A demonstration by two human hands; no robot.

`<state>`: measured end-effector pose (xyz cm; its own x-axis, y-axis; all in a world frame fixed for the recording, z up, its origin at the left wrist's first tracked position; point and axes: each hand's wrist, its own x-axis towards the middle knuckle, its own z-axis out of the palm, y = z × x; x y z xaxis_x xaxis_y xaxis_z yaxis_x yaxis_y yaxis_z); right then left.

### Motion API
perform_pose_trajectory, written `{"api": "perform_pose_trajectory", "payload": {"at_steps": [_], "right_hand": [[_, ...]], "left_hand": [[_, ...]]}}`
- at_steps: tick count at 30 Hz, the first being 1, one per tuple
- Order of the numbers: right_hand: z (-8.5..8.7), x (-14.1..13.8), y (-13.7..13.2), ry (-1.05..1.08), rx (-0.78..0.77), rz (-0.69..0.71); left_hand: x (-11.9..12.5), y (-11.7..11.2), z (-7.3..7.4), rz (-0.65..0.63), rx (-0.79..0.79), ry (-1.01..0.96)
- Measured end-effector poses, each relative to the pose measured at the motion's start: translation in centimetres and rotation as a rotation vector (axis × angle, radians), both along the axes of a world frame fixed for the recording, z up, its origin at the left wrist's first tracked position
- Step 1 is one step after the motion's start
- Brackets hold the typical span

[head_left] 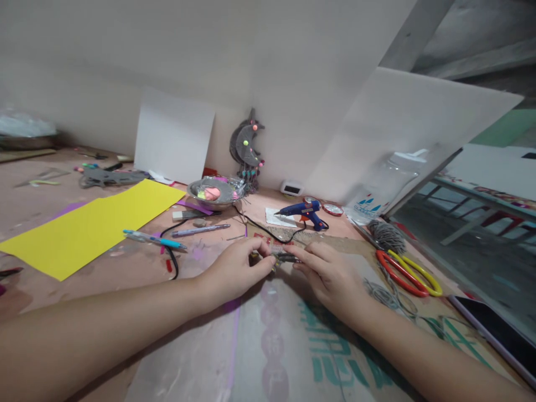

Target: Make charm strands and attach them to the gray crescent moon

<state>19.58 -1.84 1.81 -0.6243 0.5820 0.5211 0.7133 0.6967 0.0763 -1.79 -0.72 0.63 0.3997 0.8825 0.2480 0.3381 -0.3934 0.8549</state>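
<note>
My left hand and my right hand meet at the middle of the table, fingertips pinched together on a small dark, thin object that lies on a sheet of cardboard. I cannot make out what the object is. Both hands rest on the cardboard with fingers curled. A black cable runs just behind the fingertips to a blue glue gun that stands on a white scrap.
A yellow paper sheet, a blue pen and a grey pen lie at the left. A metal bowl with coloured bits stands behind. Red and yellow scissors, grey yarn and a tablet lie at the right.
</note>
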Motion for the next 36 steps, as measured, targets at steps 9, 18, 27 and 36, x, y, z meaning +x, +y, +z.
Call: {"api": "perform_pose_trajectory", "payload": {"at_steps": [9,18,27,36], "right_hand": [[-0.11,0.19,0.14,0.016,-0.018,0.002],[-0.14,0.26,0.05,0.031,-0.065,0.014],[-0.28,0.19,0.02,0.012,-0.088,0.01],[-0.16,0.17,0.19,0.023,-0.102,0.033]], "left_hand": [[-0.02,-0.04,-0.02,0.001,0.007,0.003],[0.09,0.06,-0.13,0.011,-0.048,-0.019],[0.04,0.08,-0.3,0.001,-0.024,-0.004],[-0.02,0.12,-0.2,0.0,0.005,0.016]]}}
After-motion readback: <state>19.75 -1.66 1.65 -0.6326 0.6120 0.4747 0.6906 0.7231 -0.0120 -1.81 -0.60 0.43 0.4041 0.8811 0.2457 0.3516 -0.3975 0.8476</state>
